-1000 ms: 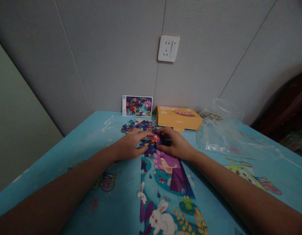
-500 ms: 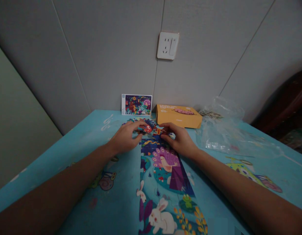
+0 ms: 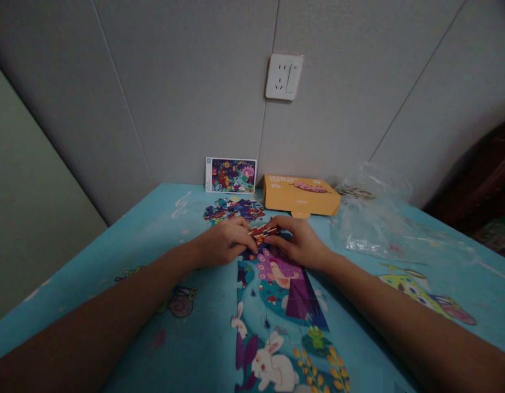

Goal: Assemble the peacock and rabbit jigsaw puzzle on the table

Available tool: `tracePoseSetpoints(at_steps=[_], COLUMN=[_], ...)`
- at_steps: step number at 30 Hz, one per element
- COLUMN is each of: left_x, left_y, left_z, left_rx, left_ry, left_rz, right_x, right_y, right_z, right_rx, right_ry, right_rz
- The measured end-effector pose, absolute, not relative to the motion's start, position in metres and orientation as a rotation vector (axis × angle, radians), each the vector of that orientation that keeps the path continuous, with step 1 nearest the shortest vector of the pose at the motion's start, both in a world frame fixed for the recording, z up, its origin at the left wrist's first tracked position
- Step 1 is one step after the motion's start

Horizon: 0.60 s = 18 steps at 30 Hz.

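Observation:
A small bunch of jigsaw puzzle pieces (image 3: 262, 233), reddish-brown with pale edges, is held between my two hands over the far end of a joined puzzle strip (image 3: 272, 314). My right hand (image 3: 300, 243) pinches the bunch from the right with thumb and fingers. On the other side, my left hand (image 3: 225, 241) has its fingers closed at the bunch's left end. The strip shows a pink peacock, white rabbits and a frog. Just beyond my hands lies a pile of loose puzzle pieces (image 3: 231, 209). My fingers cover part of the bunch and the strip's top.
A picture card (image 3: 231, 176) leans against the wall, beside a yellow box (image 3: 303, 195) with a flap sticking out. Crumpled clear plastic bags (image 3: 383, 229) lie at the right. A blue cartoon-print cloth (image 3: 162, 295) covers the table, and a socket (image 3: 284, 77) is on the wall.
Both hands have come nearer, from the loose pile to the strip's far end, bringing pieces along. They have drawn closer together, and the pile is now uncovered.

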<state>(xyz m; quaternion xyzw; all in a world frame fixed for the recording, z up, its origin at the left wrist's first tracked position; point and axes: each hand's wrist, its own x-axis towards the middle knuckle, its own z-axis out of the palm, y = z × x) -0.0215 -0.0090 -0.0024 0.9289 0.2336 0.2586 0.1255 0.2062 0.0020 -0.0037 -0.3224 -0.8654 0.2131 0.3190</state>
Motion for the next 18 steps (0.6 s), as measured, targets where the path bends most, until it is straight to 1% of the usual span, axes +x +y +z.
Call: tracePoseSetpoints(at_steps=[4, 8, 10, 13, 16, 18], left_x=[-0.025, -0.03, -0.033, -0.036, -0.037, -0.037], left_y=[-0.002, 0.006, 0.008, 0.009, 0.008, 0.008], left_z=[-0.005, -0.005, -0.006, -0.009, -0.012, -0.013], left_rx=[2.725, 2.697, 2.631, 2.467, 2.338, 2.337], left_ry=[0.938, 1.446, 1.726, 2.037, 2.116, 2.072], left_rz=[0.914, 0.975, 0.888, 0.647, 0.446, 0.397], right_x=[0.212, 0.223, 0.228, 0.232, 0.235, 0.237], right_y=[0.011, 0.024, 0.029, 0.035, 0.04, 0.043], right_z=[-0.007, -0.009, -0.01, -0.012, -0.018, -0.023], right_rx=[-1.065, -1.429, -1.595, -1.749, -1.807, -1.78], right_ry=[-2.024, -1.853, -1.86, -1.915, -1.954, -1.973], right_rz=[0.358, 0.162, 0.128, 0.111, 0.074, 0.03])
